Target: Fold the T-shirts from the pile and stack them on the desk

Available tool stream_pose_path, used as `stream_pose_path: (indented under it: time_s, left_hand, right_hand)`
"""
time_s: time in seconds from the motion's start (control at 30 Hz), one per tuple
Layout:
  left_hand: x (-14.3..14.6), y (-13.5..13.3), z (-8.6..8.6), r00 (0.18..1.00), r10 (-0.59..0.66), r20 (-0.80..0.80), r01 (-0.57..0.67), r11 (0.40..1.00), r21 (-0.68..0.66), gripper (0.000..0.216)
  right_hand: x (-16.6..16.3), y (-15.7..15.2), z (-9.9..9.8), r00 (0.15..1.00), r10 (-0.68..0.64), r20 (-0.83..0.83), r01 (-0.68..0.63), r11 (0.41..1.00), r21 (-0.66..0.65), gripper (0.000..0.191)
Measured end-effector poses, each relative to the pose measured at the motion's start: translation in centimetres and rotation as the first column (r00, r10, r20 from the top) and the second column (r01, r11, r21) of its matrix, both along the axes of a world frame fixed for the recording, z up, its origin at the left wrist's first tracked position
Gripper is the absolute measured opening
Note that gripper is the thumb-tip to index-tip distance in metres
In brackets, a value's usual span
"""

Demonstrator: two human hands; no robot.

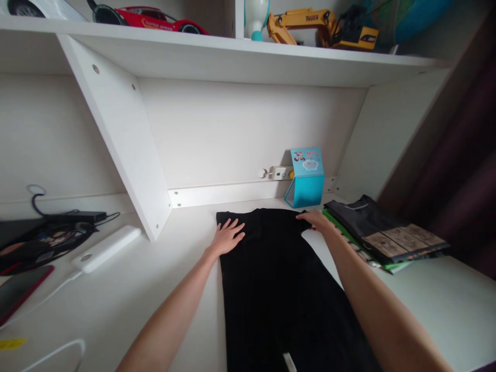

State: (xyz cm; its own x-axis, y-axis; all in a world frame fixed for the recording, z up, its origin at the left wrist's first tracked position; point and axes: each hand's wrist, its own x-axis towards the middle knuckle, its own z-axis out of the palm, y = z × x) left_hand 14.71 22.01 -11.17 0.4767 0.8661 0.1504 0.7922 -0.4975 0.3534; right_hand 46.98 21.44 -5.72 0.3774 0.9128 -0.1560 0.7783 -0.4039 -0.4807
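Note:
A black garment (279,279) lies flat on the white desk (127,294), running from the back towards me. My left hand (228,236) rests flat on its far left corner, fingers spread. At the far right corner my right hand (314,219) lies on the cloth's edge with fingers stretched out, next to a stack of folded clothes (387,235).
A blue desk calendar (306,178) stands behind the garment. A white power bank (106,248), a phone (19,289) and cables lie at the left. A slanted white shelf support (120,134) rises at the left; toy vehicles (321,26) sit on the shelf above.

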Motion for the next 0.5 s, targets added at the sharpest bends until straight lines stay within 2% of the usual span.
stream_pose_path:
  time_s: [0.1,0.17,0.23,0.3,0.4,0.5]
  left_hand:
    - [0.0,-0.2,0.3,0.997,0.011,0.079,-0.011,1.0,-0.001,0.052]
    - [0.0,-0.1,0.4,0.986,0.033,0.163,-0.03,0.999,-0.018,0.056]
    - [-0.2,0.1,0.5,0.965,0.052,0.258,-0.038,0.997,-0.06,0.057]
    - [-0.4,0.5,0.4,0.931,0.082,0.355,-0.046,0.993,-0.109,0.058]
    - [-0.9,1.1,0.1,0.871,0.134,0.473,-0.067,0.986,-0.155,0.06]
    - [-1.4,1.3,0.0,0.825,0.162,0.541,-0.09,0.983,-0.157,0.064]
  right_hand:
    - [-2.3,0.3,3.1,0.995,0.087,0.052,-0.092,0.989,0.116,0.024]
    - [-5.2,0.2,4.9,0.983,0.149,0.108,-0.168,0.967,0.192,0.021]
    - [-9.3,-0.2,5.8,0.964,0.219,0.15,-0.25,0.938,0.242,0.022]
    - [-13.8,-1.1,5.8,0.935,0.312,0.169,-0.347,0.902,0.256,0.028]
    - [-19.3,-3.3,5.1,0.833,0.533,0.145,-0.553,0.802,0.228,0.027]
    - [-20.1,-6.3,5.2,0.696,0.711,0.098,-0.711,0.664,0.233,0.024]
